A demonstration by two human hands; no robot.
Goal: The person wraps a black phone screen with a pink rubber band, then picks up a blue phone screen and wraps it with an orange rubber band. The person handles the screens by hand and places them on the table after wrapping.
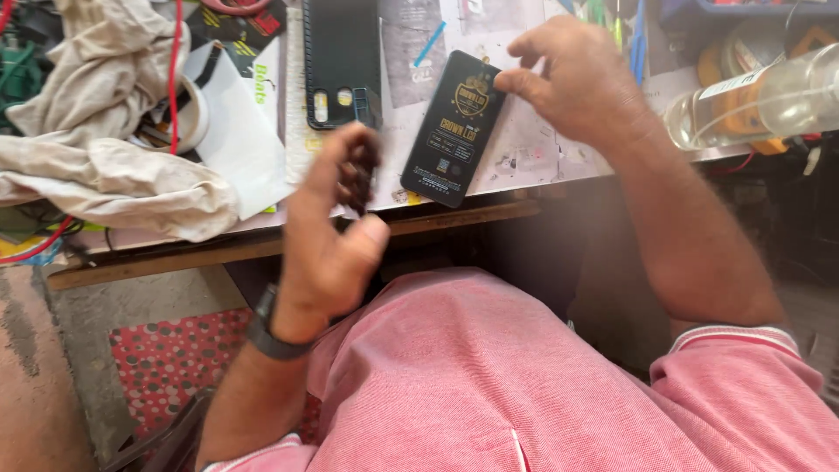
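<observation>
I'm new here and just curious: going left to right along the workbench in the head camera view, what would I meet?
Crumpled beige cloth → white paper sheet → black phone case → flat black panel with gold print, pinched by the right hand → clear plastic bottle.

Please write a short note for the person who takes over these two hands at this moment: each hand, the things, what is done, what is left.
Right hand: pinches the top corner of the flat black screen panel, which lies tilted near the bench front edge.
Left hand: raised in front of the bench, fingers closed on a small dark piece, blurred, kind unclear.
Nearby: black phone case behind the panel, beige cloth at left, clear bottle at right.
Done: panel is out on the bench.
Left: panel is not joined to anything yet.
</observation>
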